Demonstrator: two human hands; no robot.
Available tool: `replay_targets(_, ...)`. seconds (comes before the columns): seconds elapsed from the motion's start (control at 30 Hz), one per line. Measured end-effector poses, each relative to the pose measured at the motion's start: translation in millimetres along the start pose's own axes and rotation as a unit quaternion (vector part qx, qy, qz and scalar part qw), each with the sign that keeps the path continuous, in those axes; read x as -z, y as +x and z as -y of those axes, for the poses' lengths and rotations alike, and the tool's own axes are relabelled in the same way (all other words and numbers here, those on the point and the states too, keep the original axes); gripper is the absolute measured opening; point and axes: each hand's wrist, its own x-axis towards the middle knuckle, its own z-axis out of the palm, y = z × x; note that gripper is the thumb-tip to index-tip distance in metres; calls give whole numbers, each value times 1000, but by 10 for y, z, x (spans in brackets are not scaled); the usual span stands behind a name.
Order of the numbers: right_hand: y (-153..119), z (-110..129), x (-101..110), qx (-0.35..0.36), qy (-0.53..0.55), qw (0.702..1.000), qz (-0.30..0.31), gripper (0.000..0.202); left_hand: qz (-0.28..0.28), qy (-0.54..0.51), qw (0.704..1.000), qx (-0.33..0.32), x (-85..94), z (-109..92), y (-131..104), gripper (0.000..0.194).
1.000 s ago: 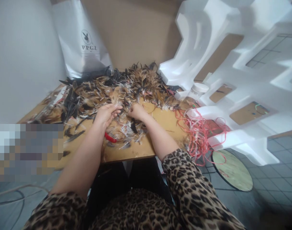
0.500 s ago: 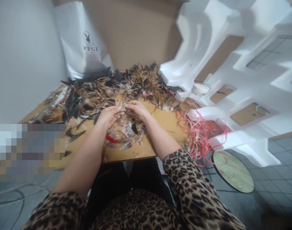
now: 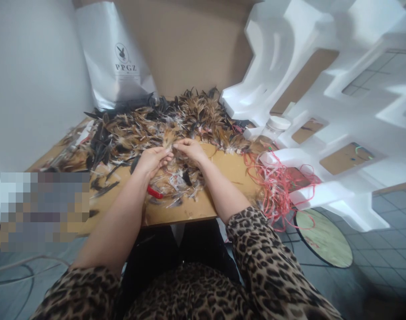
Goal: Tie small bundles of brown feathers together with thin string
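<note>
A small brown feather (image 3: 169,137) stands up from the fingertips of my left hand (image 3: 153,161), pinched between thumb and forefinger. Close beside it on the right, my right hand (image 3: 189,150) is closed in a pinch at the feather's lower end; whatever lies between those fingertips is too small to make out. Behind both hands spreads a heap of brown and black feathers (image 3: 133,129). Below them, loose feathers and pale quills (image 3: 176,182) lie near the table's front edge. A red-handled tool (image 3: 155,192), partly covered, rests by my left wrist.
Tangled red ribbons (image 3: 278,186) hang over the table's right side, near a clear jar with a white lid (image 3: 276,126). White foam packing pieces (image 3: 323,89) rise on the right. A silver bag (image 3: 113,58) stands at the back left. A round green-topped stool (image 3: 324,240) is at lower right.
My left hand has turned slightly, and the feather at its fingertips shows more upright. My right hand has barely moved.
</note>
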Motion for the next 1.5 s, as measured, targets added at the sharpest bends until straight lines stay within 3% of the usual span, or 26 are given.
replay_targets(0.13,69,-52,151,31,-180,981,-67,19,-31,-37,999,-3,39,-5,38,11)
replay_targets(0.3,65,-125,179,40,-373,926,-39,13,-46,-53,998,6,53,13,63,13)
replay_targets(0.4,18,-129,119,22,-442,896,-38,12,-42,-53,998,6,48,16,57,14)
replay_targets(0.47,6,-132,96,21,-451,892,-33,8,-39,-55,998,3,48,16,55,13)
replay_targets(0.57,33,-135,101,36,-369,928,-28,10,-39,-58,998,1,54,16,59,10)
replay_targets(0.67,62,-106,115,12,-183,982,-37,14,-41,-63,997,3,55,15,63,9)
replay_targets(0.73,57,-62,110,-31,-53,997,-35,20,-41,-68,997,7,51,12,61,10)
replay_targets(0.83,23,10,85,-84,94,992,-7,28,-39,-70,997,14,41,0,51,11)
replay_targets(0.97,0,47,65,-113,186,975,35,32,-35,-73,996,24,32,-16,40,8)
replay_targets(1.1,6,56,68,-112,233,965,52,26,-21,-73,996,39,28,-13,34,7)
replay_targets(1.27,4,97,58,-97,256,962,6,20,27,-77,994,76,32,-16,18,4)
replay_targets(1.5,4,120,46,-56,279,959,-2,23,88,-115,980,136,48,-35,1,6)
